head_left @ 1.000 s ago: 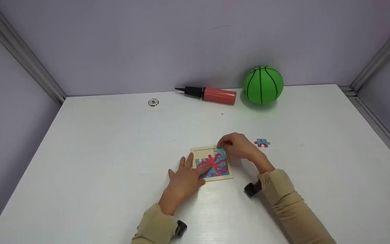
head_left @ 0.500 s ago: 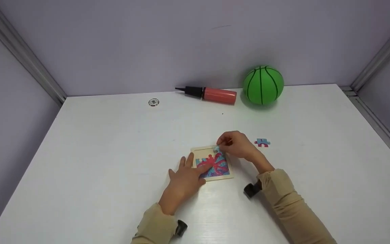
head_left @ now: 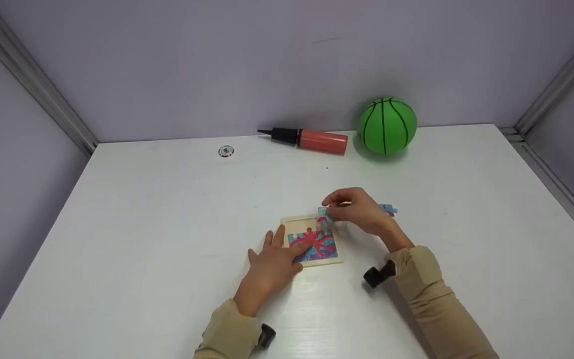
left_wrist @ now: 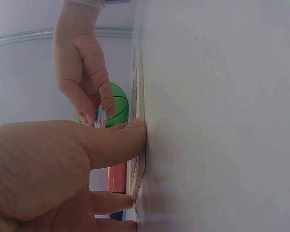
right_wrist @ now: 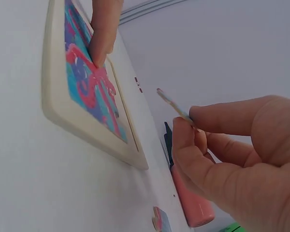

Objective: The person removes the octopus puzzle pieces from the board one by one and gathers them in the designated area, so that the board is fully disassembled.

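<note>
A wooden puzzle tray [head_left: 324,263] with a pink octopus picture [head_left: 319,248] lies on the white table. Across its left side spreads my left hand [head_left: 269,269], the index fingertip pressing on the octopus and the thumb at the near edge. Between thumb and fingers my right hand [head_left: 361,214] pinches a blue and pink puzzle piece [head_left: 322,218]; the right wrist view shows this piece [right_wrist: 174,104] tilted and raised off the tray. The upper part of the tray shows bare wood. Partly hidden behind my right hand lies another puzzle piece [head_left: 389,208] on the table.
Along the back wall lie a red and black hand pump [head_left: 322,141] and a green ball [head_left: 386,125] with black lines. A round black and white chip-like disc [head_left: 226,151] is at the back left. Walls close off the back and sides.
My right hand has lifted the puzzle piece from the tray's upper right corner and shifted slightly up and right, now covering part of the loose piece. My left hand stays put.
</note>
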`<state>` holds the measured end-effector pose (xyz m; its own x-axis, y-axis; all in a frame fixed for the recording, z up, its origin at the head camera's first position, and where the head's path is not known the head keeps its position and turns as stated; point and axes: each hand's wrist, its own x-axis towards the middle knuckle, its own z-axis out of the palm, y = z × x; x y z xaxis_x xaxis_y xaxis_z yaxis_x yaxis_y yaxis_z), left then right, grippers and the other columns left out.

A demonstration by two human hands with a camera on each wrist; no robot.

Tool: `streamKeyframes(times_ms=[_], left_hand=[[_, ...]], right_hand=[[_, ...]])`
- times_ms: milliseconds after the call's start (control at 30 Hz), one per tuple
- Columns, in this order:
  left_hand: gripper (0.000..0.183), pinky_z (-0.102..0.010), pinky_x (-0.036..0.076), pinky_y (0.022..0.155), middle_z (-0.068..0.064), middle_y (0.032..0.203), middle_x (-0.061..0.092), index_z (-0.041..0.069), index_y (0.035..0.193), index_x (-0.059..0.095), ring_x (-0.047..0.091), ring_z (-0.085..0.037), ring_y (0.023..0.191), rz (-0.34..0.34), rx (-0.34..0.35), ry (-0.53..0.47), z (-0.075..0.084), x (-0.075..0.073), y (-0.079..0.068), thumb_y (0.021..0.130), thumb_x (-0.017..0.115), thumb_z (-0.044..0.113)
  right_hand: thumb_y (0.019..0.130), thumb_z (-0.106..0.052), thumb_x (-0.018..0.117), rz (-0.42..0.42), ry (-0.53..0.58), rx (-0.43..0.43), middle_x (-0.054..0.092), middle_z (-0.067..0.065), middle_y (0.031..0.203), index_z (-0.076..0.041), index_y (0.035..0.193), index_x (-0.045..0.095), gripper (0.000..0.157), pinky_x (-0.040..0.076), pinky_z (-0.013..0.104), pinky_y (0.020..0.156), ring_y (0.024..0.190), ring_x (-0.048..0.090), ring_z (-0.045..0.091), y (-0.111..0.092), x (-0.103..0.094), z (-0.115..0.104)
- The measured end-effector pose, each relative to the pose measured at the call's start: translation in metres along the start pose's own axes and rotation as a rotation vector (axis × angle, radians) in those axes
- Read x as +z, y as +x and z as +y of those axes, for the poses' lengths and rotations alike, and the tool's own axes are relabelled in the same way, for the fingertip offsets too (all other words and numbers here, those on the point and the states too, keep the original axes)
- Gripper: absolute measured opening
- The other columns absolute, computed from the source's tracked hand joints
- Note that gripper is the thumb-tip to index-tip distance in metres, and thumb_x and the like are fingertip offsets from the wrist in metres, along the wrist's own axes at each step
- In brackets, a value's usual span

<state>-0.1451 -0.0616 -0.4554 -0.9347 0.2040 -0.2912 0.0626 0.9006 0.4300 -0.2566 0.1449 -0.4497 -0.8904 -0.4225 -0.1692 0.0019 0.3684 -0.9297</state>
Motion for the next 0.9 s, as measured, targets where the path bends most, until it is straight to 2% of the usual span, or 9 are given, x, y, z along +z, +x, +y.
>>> streamKeyframes(times_ms=[300, 667, 900], left_hand=[[0.047, -0.074, 0.019, 0.098, -0.017, 0.157, 0.019, 0.033, 0.139, 0.052, 0.016, -0.042, 0.142, 0.008, 0.002, -0.004, 0.002, -0.001, -0.003, 0.094, 0.061, 0.027], [0.047, -0.074, 0.021, 0.097, -0.019, 0.156, 0.021, 0.032, 0.138, 0.053, 0.018, -0.042, 0.142, 0.028, 0.012, 0.011, 0.000, -0.001, -0.003, 0.093, 0.063, 0.025], [0.047, -0.074, 0.020, 0.098, -0.019, 0.156, 0.020, 0.033, 0.138, 0.053, 0.017, -0.042, 0.142, 0.025, 0.010, 0.001, 0.000, 0.001, -0.003, 0.093, 0.063, 0.026]], right_hand=[[0.091, -0.006, 0.061, 0.019, -0.013, 0.005, 0.059, 0.009, 0.093, 0.001, 0.106, 0.064, 0.018, 0.053, 0.031, 0.078, 0.086, 0.056, 0.020, -0.010, -0.011, 0.002], [0.090, -0.009, 0.064, 0.099, -0.063, -0.024, 0.060, 0.010, 0.095, 0.005, 0.108, 0.062, 0.023, 0.051, 0.030, 0.076, 0.083, 0.053, 0.017, -0.038, -0.058, 0.018], [0.092, -0.008, 0.062, 0.148, -0.089, -0.016, 0.061, 0.014, 0.106, 0.007, 0.111, 0.061, 0.024, 0.051, 0.028, 0.079, 0.088, 0.059, 0.014, -0.053, -0.085, 0.031]])
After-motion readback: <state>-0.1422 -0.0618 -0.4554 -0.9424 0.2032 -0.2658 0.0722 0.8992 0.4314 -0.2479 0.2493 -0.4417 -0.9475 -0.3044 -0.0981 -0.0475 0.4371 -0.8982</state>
